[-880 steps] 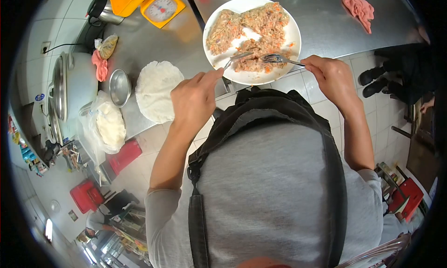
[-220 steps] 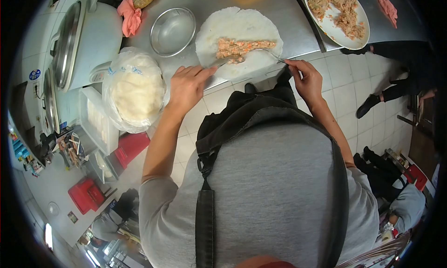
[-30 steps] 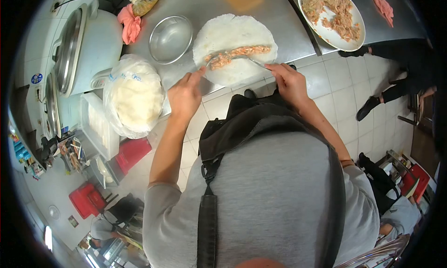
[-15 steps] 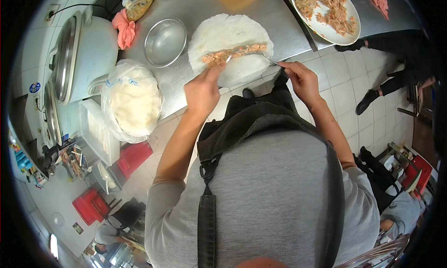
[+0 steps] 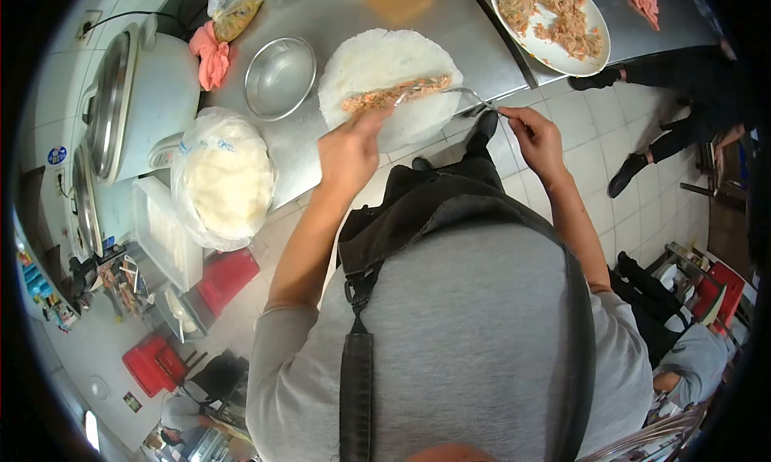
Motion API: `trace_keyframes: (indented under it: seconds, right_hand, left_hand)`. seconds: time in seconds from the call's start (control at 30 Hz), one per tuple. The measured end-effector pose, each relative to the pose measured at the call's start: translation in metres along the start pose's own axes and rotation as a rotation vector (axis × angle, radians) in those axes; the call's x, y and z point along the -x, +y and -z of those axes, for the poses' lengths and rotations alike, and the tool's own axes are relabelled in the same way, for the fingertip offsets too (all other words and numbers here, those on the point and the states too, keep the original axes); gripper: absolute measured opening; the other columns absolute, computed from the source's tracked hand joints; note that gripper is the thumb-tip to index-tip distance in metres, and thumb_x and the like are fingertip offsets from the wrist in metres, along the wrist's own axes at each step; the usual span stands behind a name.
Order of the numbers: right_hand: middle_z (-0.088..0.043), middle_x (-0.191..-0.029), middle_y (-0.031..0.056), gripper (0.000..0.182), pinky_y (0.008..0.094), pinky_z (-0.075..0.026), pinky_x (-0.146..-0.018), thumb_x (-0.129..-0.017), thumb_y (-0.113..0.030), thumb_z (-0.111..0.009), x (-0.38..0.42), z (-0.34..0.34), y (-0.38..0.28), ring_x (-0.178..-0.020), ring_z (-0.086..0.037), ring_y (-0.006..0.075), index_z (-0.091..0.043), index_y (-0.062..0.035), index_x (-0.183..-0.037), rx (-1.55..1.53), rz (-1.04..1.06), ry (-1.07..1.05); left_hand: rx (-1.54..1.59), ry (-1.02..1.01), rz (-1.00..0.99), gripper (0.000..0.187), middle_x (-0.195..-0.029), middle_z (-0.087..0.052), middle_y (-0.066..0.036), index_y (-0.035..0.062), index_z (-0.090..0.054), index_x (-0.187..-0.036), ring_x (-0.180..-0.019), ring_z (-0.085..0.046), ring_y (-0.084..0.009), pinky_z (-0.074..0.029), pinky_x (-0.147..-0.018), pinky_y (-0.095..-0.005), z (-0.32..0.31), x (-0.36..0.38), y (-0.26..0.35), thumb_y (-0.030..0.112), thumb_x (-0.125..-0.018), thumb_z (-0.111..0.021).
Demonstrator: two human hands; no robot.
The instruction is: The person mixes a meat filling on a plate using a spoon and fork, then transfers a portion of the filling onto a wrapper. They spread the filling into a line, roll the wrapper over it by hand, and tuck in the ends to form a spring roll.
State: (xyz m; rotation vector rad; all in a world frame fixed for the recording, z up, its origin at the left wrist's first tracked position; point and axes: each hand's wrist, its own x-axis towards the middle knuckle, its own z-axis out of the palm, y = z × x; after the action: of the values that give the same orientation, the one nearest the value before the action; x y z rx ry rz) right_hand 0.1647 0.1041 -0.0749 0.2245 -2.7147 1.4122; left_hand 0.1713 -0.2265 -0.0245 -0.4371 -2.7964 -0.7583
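Observation:
A thin round white wrapper sheet (image 5: 385,54) lies on the steel counter, with a strip of orange-brown shredded filling (image 5: 377,100) across it. My left hand (image 5: 352,147) is closed at the wrapper's near edge, on a metal utensil (image 5: 400,99) whose tip touches the filling; its exact kind is hard to make out. My right hand (image 5: 536,141) pinches the handle end of a metal spoon (image 5: 486,103). The spoon's head reaches left over the right end of the filling. Left of the wrapper stands a metal bowl (image 5: 280,78).
A bag-covered stack of white wrappers (image 5: 233,181) sits left, beside large lidded pots (image 5: 152,100). An oval plate of shredded filling (image 5: 596,51) and a pink cloth (image 5: 641,2) are at right. People's legs (image 5: 675,72) show beyond the counter.
My right hand has moved slightly right and away from the wrapper, spoon still in it. My left hand stays near the filling. The whole view has shifted a little.

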Motion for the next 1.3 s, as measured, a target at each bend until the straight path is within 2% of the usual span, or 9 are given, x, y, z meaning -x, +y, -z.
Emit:
trace_keyframes:
  seconds: [0.13,0.3,0.47,0.53,0.63,0.77,1.1,1.2,1.3]
  right_hand:
    - [-0.071,-0.096,0.0091,0.029,0.0318,-0.053,-0.07,-0.091,-0.002,-0.064,0.003,-0.025,-0.018,-0.078,-0.068,0.0259,-0.073,-0.0153,-0.115,-0.1,0.153,-0.097]
    - [-0.068,-0.089,0.0089,0.029,0.034,-0.052,-0.067,-0.091,-0.003,-0.065,-0.002,-0.04,-0.038,-0.074,-0.065,0.0277,-0.072,-0.0181,-0.115,0.115,0.023,-0.038]
    - [-0.066,-0.086,0.0088,0.028,0.0349,-0.051,-0.065,-0.091,-0.003,-0.065,0.001,-0.033,-0.019,-0.072,-0.064,0.027,-0.073,-0.0178,-0.114,-0.019,0.045,-0.005]
    - [-0.066,-0.086,0.0086,0.027,0.0348,-0.05,-0.064,-0.091,-0.003,-0.065,0.0,-0.029,-0.018,-0.071,-0.063,0.0265,-0.073,-0.0176,-0.114,-0.026,0.058,0.031]
    - [-0.066,-0.085,0.0092,0.027,0.0337,-0.052,-0.066,-0.091,-0.003,-0.066,0.001,-0.018,-0.016,-0.071,-0.063,0.0256,-0.073,-0.0161,-0.114,0.003,0.035,-0.022]
    - [-0.068,-0.087,0.0099,0.027,0.0362,-0.052,-0.062,-0.089,-0.004,-0.067,0.0,-0.039,-0.037,-0.069,-0.065,0.0276,-0.072,-0.0148,-0.114,-0.047,0.069,-0.134]
    - [-0.069,-0.089,0.0103,0.025,0.0383,-0.052,-0.06,-0.09,-0.005,-0.066,-0.009,-0.067,-0.044,-0.069,-0.065,0.0308,-0.072,-0.0164,-0.111,0.054,0.217,-0.084]
    - [-0.067,-0.086,0.0105,0.027,0.038,-0.051,-0.059,-0.09,-0.004,-0.065,-0.012,-0.063,-0.046,-0.068,-0.065,0.0307,-0.071,-0.0166,-0.113,0.08,0.193,-0.082]
    - [-0.065,-0.084,0.0107,0.03,0.0388,-0.052,-0.059,-0.088,-0.002,-0.066,-0.012,-0.067,-0.044,-0.067,-0.064,0.0317,-0.071,-0.0159,-0.114,-0.117,0.298,-0.101]
  left_hand:
    - [-0.046,0.05,0.119,0.032,-0.103,-0.074,-0.01,0.0169,-0.071,-0.117,-0.081,-0.072,-0.0301,-0.056,-0.068,-0.0385,0.01,-0.004,-0.004,0.002,-0.09,-0.061]
    - [-0.099,0.026,-0.004,0.038,-0.104,-0.073,-0.009,0.0153,-0.069,-0.118,-0.081,-0.071,-0.03,-0.057,-0.066,-0.0389,-0.021,0.01,-0.008,-0.002,-0.086,-0.059]
    - [-0.042,0.087,-0.005,0.043,-0.103,-0.073,-0.009,0.0161,-0.069,-0.117,-0.08,-0.071,-0.0298,-0.057,-0.064,-0.0395,-0.02,-0.006,-0.005,-0.005,-0.081,-0.058]
    - [-0.107,-0.047,-0.065,0.041,-0.105,-0.073,-0.008,0.0164,-0.069,-0.116,-0.081,-0.072,-0.0288,-0.057,-0.065,-0.0395,-0.024,-0.007,-0.001,-0.005,-0.083,-0.058]
    - [0.116,0.061,0.012,0.028,-0.108,-0.073,-0.009,0.0178,-0.07,-0.116,-0.082,-0.071,-0.0318,-0.057,-0.069,-0.0385,-0.01,-0.009,-0.012,0.005,-0.092,-0.062]
    - [0.062,0.069,0.131,0.03,-0.106,-0.074,-0.01,0.0168,-0.071,-0.11,-0.083,-0.072,-0.0284,-0.058,-0.068,-0.0386,0.005,0.001,-0.036,-0.001,-0.089,-0.06]
    - [-0.041,0.02,0.162,0.037,-0.099,-0.074,-0.01,0.0197,-0.071,-0.114,-0.078,-0.07,-0.0296,-0.056,-0.066,-0.0406,0.02,0.011,-0.037,-0.002,-0.085,-0.06]
    - [-0.063,-0.049,0.054,0.036,-0.094,-0.073,-0.011,0.0204,-0.071,-0.113,-0.074,-0.069,-0.0298,-0.056,-0.065,-0.0402,0.026,0.017,-0.038,-0.001,-0.086,-0.061]
    - [0.036,-0.034,0.322,0.035,-0.093,-0.073,-0.01,0.0209,-0.071,-0.112,-0.071,-0.069,-0.0295,-0.056,-0.065,-0.0388,0.047,0.019,-0.044,0.0,-0.085,-0.063]
